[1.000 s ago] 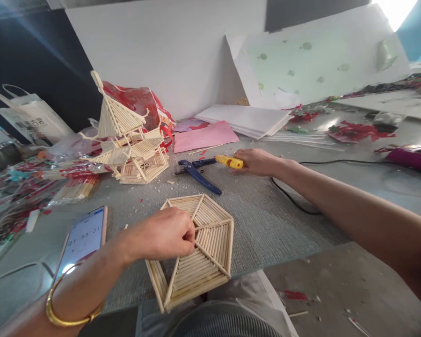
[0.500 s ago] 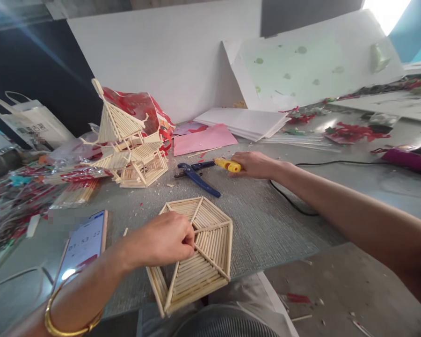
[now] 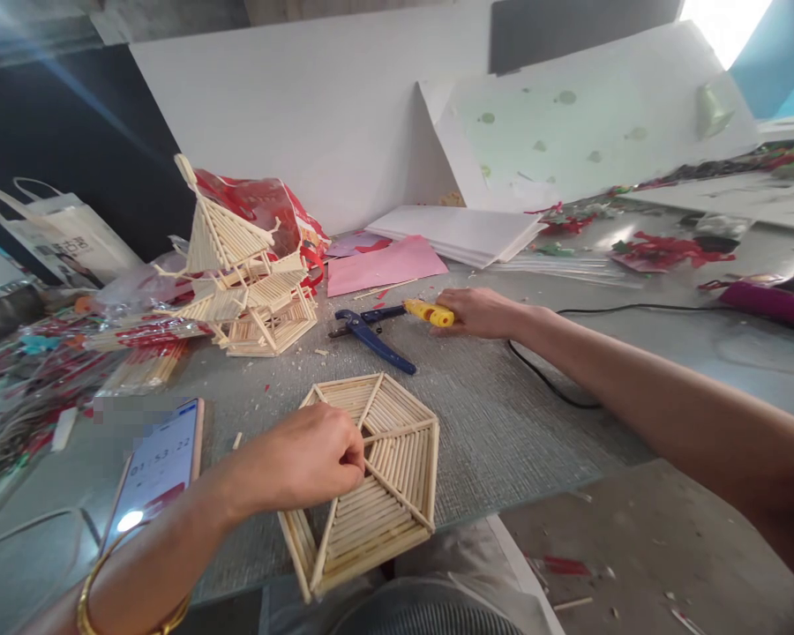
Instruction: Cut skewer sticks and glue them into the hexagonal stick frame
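Note:
My left hand [image 3: 318,450] is closed, its fingers curled down at the centre of a many-sided roof frame of thin wooden sticks [image 3: 377,520] and gripping it. The frame lies at the table's near edge, slats filling several of its wedges; my hand and wrist cover part of its left side. Further off, my right hand [image 3: 480,312] is wrapped round a yellow glue gun [image 3: 430,312], with most of its fingertips hidden. Just left of that, a blue-handled cutter [image 3: 374,339] rests with its handles spread. Behind stands a tiered stick pavilion [image 3: 238,273].
A phone [image 3: 155,467] showing a timer lies at the left, near bagged sticks [image 3: 142,366]. Pink paper [image 3: 387,266] and white boards [image 3: 460,231] lie at the back. A black cord [image 3: 546,379] runs below my right forearm. Stick scraps dot the table.
Both hands stay practically where they were, the left on the stick frame and the right at the glue gun. Only the view has shifted very slightly.

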`<state>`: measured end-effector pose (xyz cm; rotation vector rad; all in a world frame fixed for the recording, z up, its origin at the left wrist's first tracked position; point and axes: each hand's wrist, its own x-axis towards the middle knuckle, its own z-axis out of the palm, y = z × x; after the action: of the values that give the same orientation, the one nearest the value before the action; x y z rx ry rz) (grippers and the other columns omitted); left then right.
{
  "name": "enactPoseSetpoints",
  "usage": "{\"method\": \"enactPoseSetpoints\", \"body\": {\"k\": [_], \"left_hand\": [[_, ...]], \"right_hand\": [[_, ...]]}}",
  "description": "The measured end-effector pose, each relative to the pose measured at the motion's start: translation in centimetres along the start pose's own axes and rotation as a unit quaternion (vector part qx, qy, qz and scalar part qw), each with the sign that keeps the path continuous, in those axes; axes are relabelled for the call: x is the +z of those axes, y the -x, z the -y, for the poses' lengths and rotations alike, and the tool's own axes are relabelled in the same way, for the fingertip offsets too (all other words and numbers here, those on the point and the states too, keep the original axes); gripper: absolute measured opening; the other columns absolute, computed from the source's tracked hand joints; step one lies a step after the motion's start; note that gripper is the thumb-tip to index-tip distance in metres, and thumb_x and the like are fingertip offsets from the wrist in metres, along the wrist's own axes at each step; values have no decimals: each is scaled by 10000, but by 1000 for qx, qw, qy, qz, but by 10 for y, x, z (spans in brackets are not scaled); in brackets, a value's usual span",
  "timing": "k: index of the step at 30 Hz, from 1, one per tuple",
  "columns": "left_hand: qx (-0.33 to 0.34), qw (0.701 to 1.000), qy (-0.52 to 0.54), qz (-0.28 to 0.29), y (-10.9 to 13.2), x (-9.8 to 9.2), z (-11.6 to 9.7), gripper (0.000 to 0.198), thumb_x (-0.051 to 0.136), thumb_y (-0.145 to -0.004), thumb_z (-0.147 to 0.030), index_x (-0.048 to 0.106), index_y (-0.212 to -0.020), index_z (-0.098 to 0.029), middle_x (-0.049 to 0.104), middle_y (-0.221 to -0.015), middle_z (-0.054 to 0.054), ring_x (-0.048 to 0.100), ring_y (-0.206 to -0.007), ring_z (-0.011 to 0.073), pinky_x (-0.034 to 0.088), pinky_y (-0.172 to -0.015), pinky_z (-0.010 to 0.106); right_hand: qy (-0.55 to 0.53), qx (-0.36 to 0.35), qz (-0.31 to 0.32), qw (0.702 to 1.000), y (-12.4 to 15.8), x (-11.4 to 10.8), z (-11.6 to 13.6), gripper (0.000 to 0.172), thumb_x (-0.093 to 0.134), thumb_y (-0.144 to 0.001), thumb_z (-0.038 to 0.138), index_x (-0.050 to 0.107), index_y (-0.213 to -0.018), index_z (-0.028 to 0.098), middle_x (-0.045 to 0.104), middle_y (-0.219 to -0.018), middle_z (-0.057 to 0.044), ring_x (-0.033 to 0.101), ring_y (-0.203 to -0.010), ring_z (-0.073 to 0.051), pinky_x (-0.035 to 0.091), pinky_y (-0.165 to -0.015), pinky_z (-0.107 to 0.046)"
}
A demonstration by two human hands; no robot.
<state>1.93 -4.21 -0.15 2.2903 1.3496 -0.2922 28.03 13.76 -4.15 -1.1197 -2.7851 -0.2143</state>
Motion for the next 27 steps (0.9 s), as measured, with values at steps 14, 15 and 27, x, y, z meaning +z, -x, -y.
{"method": "enactPoseSetpoints", "body": {"k": [14,15,27], "left_hand": [[6,1000,9,24,-2,-3,0,229,455,-654,-170,682,-680,-160,610,-592,10,476,-537,90,309,-500,220],[7,1000,11,23,-2,-2,1,230,453,-659,-173,681,-682,-159,609,-593,9,479,-538,90,308,-498,219],[16,999,21,19,-2,0,4,233,453,-671,-182,681,-698,-144,609,-600,12,485,-536,85,301,-484,212]], "right_hand": [[3,5,7,1000,0,0,1,462,399,-813,598,539,-930,173,581,-895,-79,539,-760,-195,318,-603,-277],[4,6,7,1000,0,0,1,461,399,-813,596,538,-925,172,579,-890,-79,539,-757,-195,317,-601,-277],[-5,2,7,1000,0,0,0,481,387,-807,622,528,-915,175,569,-887,-77,540,-765,-196,310,-601,-275]]}}
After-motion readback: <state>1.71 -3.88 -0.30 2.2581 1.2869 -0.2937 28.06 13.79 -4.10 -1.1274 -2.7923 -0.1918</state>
